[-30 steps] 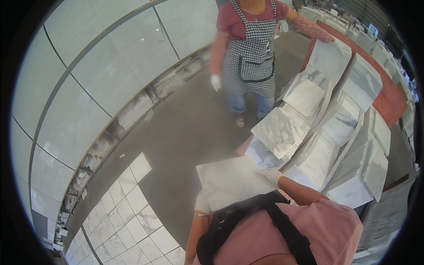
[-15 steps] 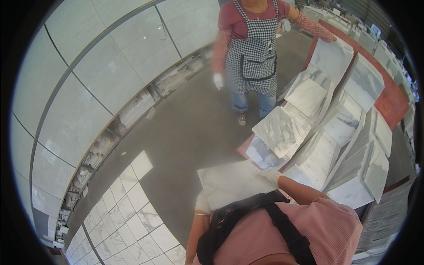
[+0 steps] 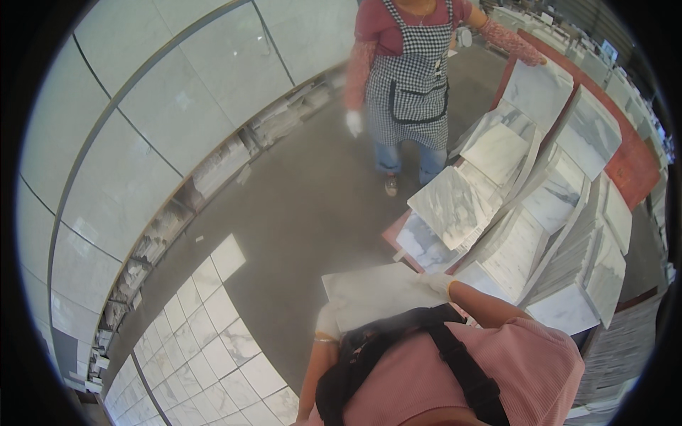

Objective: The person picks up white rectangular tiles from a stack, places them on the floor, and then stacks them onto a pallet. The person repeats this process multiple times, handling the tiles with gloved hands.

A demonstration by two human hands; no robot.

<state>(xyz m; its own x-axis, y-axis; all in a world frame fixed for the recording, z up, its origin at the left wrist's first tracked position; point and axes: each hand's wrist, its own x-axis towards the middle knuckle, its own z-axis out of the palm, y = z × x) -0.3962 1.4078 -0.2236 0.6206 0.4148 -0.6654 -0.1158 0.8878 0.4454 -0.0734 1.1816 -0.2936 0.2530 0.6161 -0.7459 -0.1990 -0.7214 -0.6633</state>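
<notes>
A pale grey-white square marble tile is held in front of my chest, with a black strap and my body hiding its near edge. My gloved left hand grips the tile's left side, its fingers partly out of sight. At the tile's right edge, my gloved right hand is closed on it. Just beyond that hand stand stacked marble tiles with grey veining, close to the held tile.
A person in a checked apron stands ahead, one hand on an upright tile at the red rack. Large panels line the left wall above tile-filled shelving. White marble tiles lie on the floor at lower left.
My view has shifted slightly, and the held tile's far edge sits a little lower. Both hands keep their hold. The other person stays in place, hand still on the upright tile.
</notes>
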